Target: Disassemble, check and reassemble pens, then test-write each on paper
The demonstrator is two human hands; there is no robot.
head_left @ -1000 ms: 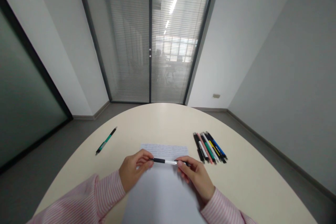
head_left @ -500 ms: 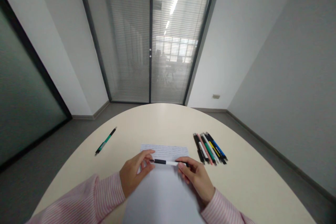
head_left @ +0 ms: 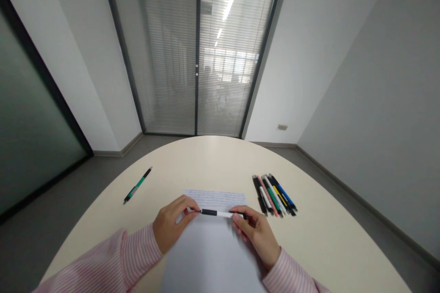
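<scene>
Okay, left to right: green-and-black pen lying on cream table, well apart from hands. Left hand pinches near end of black-and-white pen, narrow grip on barrel; right hand pinches far end, equally narrow. Pen lies level across handwritten sheet; contact with paper hard to tell. Pen likely light, stiff, somewhat slick; mid-barrel seems best hold. Bunch of pens just right of sheet.

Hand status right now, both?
Left hand: closed, pinching one end of the black-and-white pen.
Right hand: closed, pinching the pen's other end.
</scene>
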